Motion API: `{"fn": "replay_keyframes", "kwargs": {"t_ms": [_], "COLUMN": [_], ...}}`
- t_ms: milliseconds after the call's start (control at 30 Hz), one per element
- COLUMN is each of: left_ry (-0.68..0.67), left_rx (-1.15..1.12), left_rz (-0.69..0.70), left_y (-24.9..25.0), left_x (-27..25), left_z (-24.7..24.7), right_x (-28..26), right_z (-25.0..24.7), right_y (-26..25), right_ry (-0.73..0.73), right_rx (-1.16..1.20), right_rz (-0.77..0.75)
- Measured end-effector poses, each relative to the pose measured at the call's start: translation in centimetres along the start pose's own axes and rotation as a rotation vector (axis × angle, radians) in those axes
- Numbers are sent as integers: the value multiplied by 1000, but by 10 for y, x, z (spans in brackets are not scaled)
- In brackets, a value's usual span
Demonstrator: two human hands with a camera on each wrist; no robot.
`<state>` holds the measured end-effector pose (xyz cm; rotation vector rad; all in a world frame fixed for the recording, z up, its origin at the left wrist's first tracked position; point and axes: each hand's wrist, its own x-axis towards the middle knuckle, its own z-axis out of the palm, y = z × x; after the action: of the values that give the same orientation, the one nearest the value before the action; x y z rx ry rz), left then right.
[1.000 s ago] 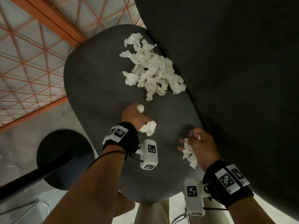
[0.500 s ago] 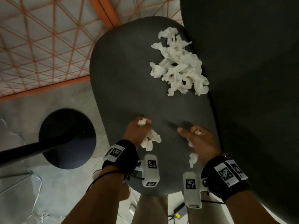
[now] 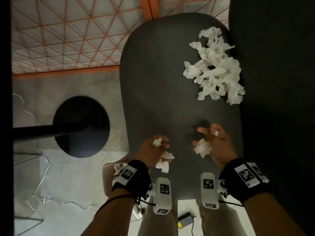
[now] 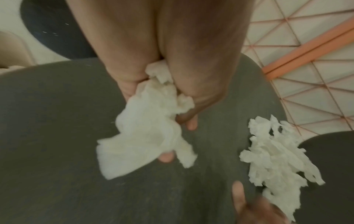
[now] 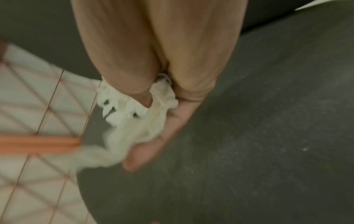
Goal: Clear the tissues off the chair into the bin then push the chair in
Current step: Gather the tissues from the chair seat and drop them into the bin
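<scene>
A round black base sits on the floor at left, beside the dark chair seat. Over the seat's near edge, the left hand clenches a wad of tissue, its grip curled tight around the paper. Just beside it, the right hand grips a second tissue wad, thumb extended. Farther back at right, the pile of crumpled tissues lies on the seat against the chair back.
</scene>
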<state>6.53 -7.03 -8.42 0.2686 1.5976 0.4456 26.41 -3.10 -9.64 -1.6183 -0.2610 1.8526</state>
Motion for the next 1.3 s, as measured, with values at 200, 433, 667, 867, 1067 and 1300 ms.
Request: {"fn": "replay_keyframes", "kwargs": {"t_ms": [200, 433, 667, 867, 1067, 1300], "left_ry": [108, 296, 394, 577, 675, 665], "left_rx": [20, 6, -84, -330, -164, -251], "left_rz": [-72, -74, -120, -196, -176, -146], "left_y": [-54, -121, -170, -215, -266, -306], "left_x": [-30, -68, -110, -130, -127, -99], "left_z": [-10, -1, 12, 1, -45, -103], "right_x": [-10, -36, -72, -99, -118, -101], "right_z": [16, 26, 38, 76, 111, 127], "right_y": [16, 30, 50, 111, 190, 268], "right_ry": [30, -96, -256, -341, -528, -695], "right_rx": [-477, -757, -970, -1134, -1420, -1513], "right_rz": [68, 191, 310, 460, 383, 250]}}
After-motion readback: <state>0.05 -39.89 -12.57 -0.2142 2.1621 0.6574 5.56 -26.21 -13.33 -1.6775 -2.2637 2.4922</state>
